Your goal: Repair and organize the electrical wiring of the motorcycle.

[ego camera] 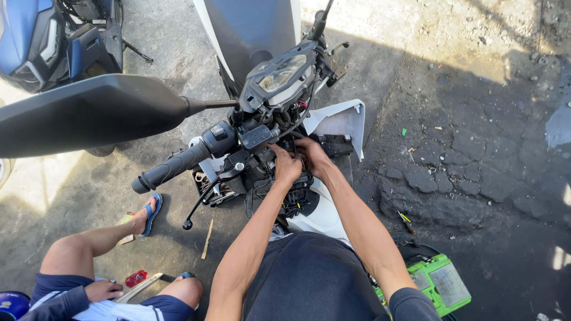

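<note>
I look down on a scooter's stripped front end. My left hand (pixel 286 164) and my right hand (pixel 313 156) are pressed together inside the exposed black wiring and frame (pixel 295 197) just under the instrument cluster (pixel 279 77). Both hands have their fingers curled into the parts; what they pinch is hidden. The left handlebar grip (pixel 168 169) with its switch housing (pixel 219 138) juts out to the left, and a brake lever (pixel 198 208) hangs below it. A big black mirror (pixel 83 113) fills the upper left.
Another person sits at the lower left, with a knee (pixel 62 255), a blue sandal (pixel 150 213) and a hand (pixel 102 290) showing. A green box (pixel 440 284) lies at the lower right. A loose white body panel (pixel 340 122) leans beside the scooter. A blue motorcycle (pixel 35 35) stands at the top left.
</note>
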